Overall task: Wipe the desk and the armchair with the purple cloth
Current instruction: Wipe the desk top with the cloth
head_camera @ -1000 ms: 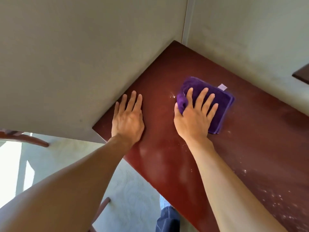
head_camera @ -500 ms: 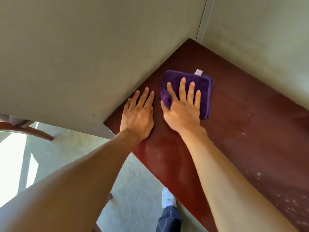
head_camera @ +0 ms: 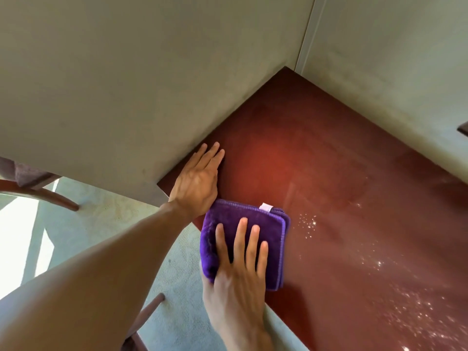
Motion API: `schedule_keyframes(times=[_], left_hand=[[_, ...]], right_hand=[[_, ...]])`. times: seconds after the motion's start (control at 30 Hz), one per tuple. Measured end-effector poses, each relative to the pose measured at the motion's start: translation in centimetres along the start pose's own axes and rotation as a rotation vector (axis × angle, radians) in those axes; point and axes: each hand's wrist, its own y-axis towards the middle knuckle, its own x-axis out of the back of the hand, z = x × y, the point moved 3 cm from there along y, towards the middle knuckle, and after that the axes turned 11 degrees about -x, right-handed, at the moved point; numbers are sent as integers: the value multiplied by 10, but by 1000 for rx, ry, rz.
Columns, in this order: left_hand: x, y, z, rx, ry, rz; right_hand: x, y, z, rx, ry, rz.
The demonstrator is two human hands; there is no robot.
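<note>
Purple cloth at the worktop edge.
My right grip presses it, fingers spread flat; pulled nearer, it may drop off.

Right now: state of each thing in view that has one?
desk, white specks on its right part, none seen toward the far corner.
purple cloth, folded, flat at the desk's near edge, slightly overhanging.
right hand, fingers straight, pressing on the cloth; thumb hidden.
left hand, flat on the desk beside the wall.
armchair, partly in view, untouched.
</note>
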Motion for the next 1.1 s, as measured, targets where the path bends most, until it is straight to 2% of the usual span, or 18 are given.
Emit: schedule_keyframes(times=[0.17,0.33,0.47,0.6,0.83,1.1], left_hand=[[-5,8,-12,-18,52,-102],[-14,37,-30,-85,69,-105],[-37,76,-62,-80,81,-1],[-56,88,-75,-59,177,87],[-53,88,-70,-72,233,117],[-55,89,-70,-67,235,111]], right_hand=[[5,23,-10,-89,29,-54],[48,130,-59,-190,-34,-147],[83,226,-106,-270,-57,-138],[105,276,-141,-323,-48,-88],[106,260,-149,-334,-25,-142],[78,156,-131,-398,-31,-156]])
